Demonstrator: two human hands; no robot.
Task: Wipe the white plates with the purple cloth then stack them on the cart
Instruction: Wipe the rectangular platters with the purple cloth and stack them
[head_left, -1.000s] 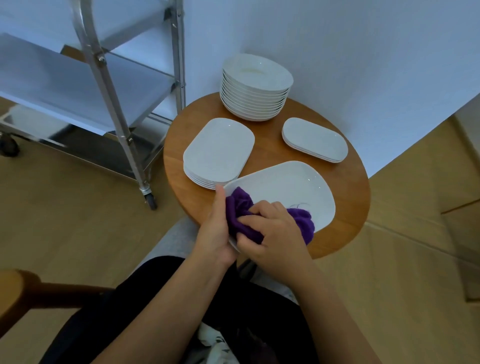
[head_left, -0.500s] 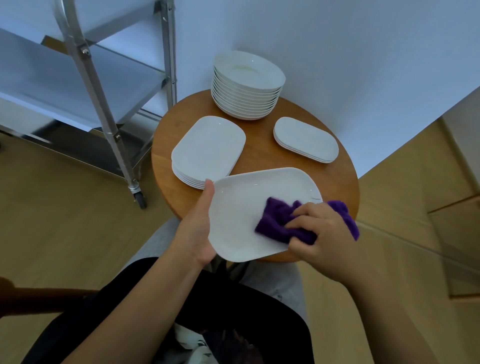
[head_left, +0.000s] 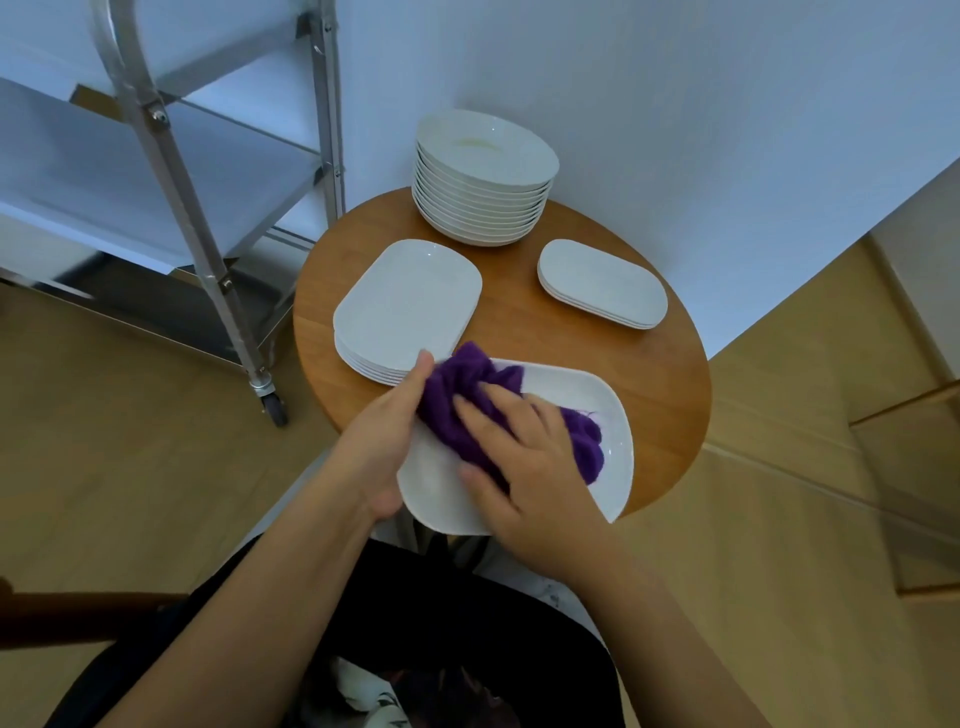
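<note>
left hand (head_left: 387, 441): fingers curled round left edge of white plate (head_left: 613, 415), held over table's near edge
right hand (head_left: 530, 462): fingers spread flat, pressing purple cloth (head_left: 462, 400) onto plate
cart (head_left: 171, 171): just left of table (head_left: 649, 374)

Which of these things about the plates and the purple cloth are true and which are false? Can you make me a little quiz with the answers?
1. The right hand presses the purple cloth onto a white plate. True.
2. The left hand rests empty on the table. False: it holds the plate's left edge.
3. The tall stack of round plates stands at the far side of the wooden table, near the wall. True.
4. The plate being wiped already sits on the metal cart. False: it is held over the table's near edge.
5. The cloth is green. False: it is purple.
</note>
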